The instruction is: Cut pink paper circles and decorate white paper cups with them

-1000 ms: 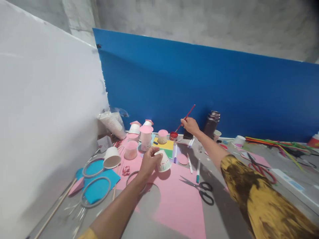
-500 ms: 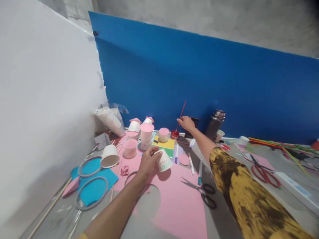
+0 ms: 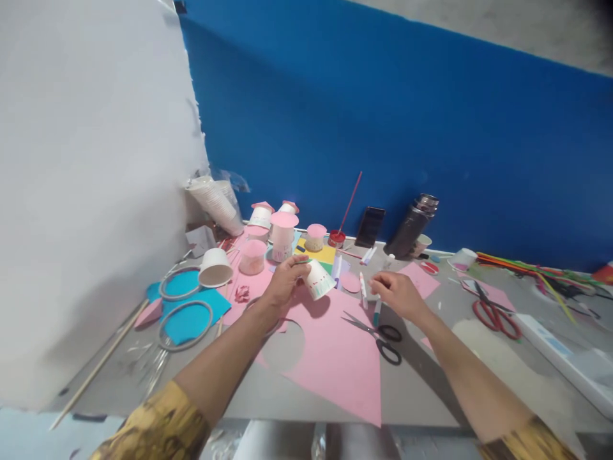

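Note:
My left hand (image 3: pixel 286 282) grips a white paper cup (image 3: pixel 319 281) by its base. The cup is tilted, with small red and green marks drawn around its side. My right hand (image 3: pixel 395 294) hovers over the table with bent fingers slightly apart and nothing visible in them. Close to its fingertips lie a white marker (image 3: pixel 363 291) with a pinkish cap and a teal-ended marker (image 3: pixel 377 313). A thin red stick (image 3: pixel 350 201) stands in a small red pot (image 3: pixel 336 239) at the back. Black-handled scissors (image 3: pixel 378 335) rest partly on a pink paper sheet (image 3: pixel 330 358).
Pink-topped paper cups (image 3: pixel 284 236) stand at the back left, beside stacked cups (image 3: pixel 215 201). Grey rings (image 3: pixel 186 326) lie on blue felt (image 3: pixel 191 306). A phone (image 3: pixel 370 227) and a dark flask (image 3: pixel 412 227) lean at the blue board. Red-handled scissors (image 3: pixel 495 316) lie right.
My right hand has let go of the red stick, which now stands alone in the pot, and has come back toward the markers. My left hand still holds the cup. The view has tilted down.

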Tool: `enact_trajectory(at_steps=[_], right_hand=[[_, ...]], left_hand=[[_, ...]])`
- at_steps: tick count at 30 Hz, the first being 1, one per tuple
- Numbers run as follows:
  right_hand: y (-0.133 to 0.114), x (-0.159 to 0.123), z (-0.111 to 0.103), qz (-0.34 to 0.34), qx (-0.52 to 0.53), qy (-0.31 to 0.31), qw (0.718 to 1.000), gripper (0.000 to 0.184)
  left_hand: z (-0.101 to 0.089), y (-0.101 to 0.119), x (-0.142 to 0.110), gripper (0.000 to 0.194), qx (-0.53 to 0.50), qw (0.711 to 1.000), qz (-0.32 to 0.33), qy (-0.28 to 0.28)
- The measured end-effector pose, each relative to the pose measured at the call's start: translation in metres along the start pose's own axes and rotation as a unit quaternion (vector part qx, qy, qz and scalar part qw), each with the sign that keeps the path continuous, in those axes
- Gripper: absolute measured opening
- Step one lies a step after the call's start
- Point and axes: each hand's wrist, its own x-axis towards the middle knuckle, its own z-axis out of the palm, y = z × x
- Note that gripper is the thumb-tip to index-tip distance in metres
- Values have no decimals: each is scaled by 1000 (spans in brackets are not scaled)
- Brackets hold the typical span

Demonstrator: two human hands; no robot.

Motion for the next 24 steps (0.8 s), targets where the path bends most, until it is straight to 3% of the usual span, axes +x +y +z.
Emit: enact_trajectory(at_steps=[3, 7, 13, 16, 19, 21, 24], right_hand=[[2, -16, -2, -2, 13, 6, 1000, 25], [-1, -12, -5, -4, 22, 23, 999, 23], [-3, -1, -10, -9, 22, 44, 999, 25], [1, 2, -4, -26, 10, 72, 997, 25], [11, 2, 10, -29, 4, 105, 994, 27], [19, 1, 21, -27, 6, 117, 993, 27], [28, -1, 32, -31, 9, 126, 992, 28]], left_hand=[[0, 2, -1, 35, -28, 999, -17, -16], [1, 3, -1, 21, -48, 998, -42, -30], [0, 1, -1, 29, -13, 1000, -2, -6], [0, 1, -6, 43, 114, 989, 99, -2], [1, -1, -12, 52, 307, 934, 185, -7], [2, -4, -14, 54, 359, 914, 185, -26], [2, -7, -16, 59, 370, 911, 172, -69]])
